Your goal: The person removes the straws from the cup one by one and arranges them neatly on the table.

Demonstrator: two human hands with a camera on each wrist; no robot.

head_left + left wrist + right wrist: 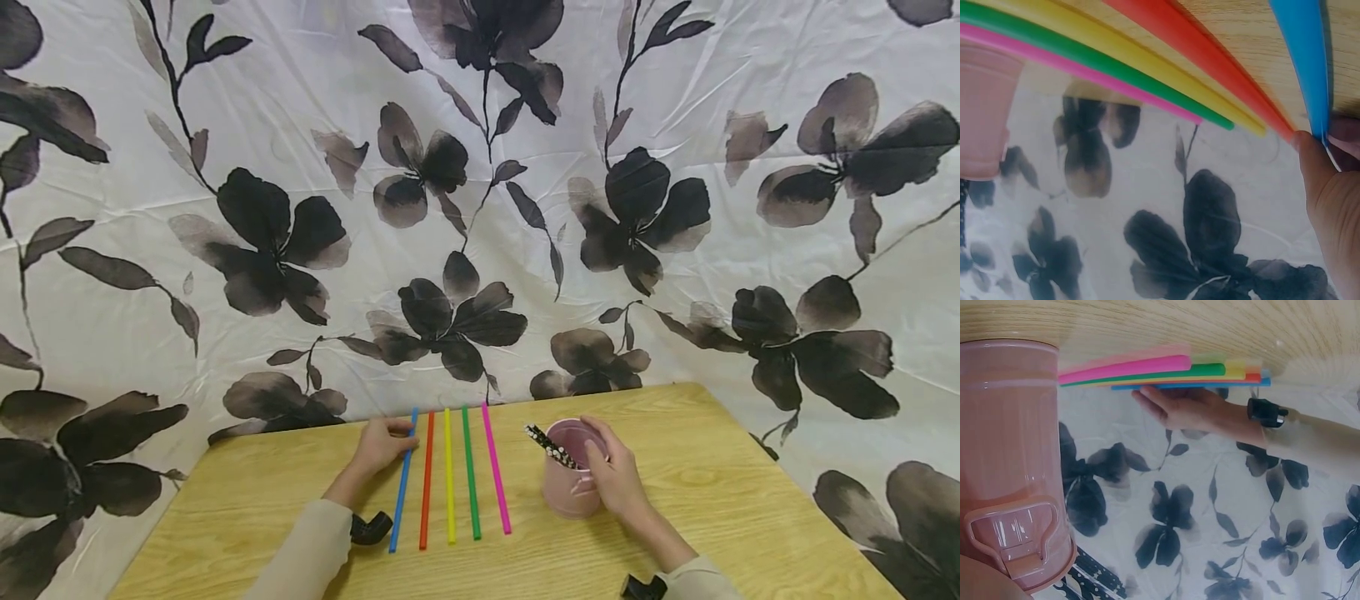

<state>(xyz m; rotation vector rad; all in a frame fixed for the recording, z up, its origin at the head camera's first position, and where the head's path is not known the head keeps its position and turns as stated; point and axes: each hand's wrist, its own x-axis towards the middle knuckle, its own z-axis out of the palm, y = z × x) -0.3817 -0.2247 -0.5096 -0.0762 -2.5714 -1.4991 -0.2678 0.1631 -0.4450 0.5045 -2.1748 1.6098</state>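
**Pinch at Left, Grip at Right**

At the left of the scene, a pale sleeve [303,550] and a black wrist device [371,528] lead to a person's left hand [381,447], its thumb and fingers nearly closed, pinching the blue straw [403,487] toward its far end; that straw is the leftmost of five set side by side on a wood-grain table [750,500], and whether its far end is lifted cannot be told; just right of it lies the red straw [427,492], then the yellow straw [450,483], the green straw [472,479] and, slanting with its near end to the right, the magenta straw [497,475], all apart from one another; farther right stands a pink mug [564,496], upright, with black-and-white patterned straws [546,443] leaning left over its rim, their exact number unclear; at its right side the right hand [621,475] holds it, fingers bent around the upper wall and thumb on the near side by the rim, opened only as wide as the mug allows; behind the far edge hangs a white cloth [517,367] printed with dark flowers.
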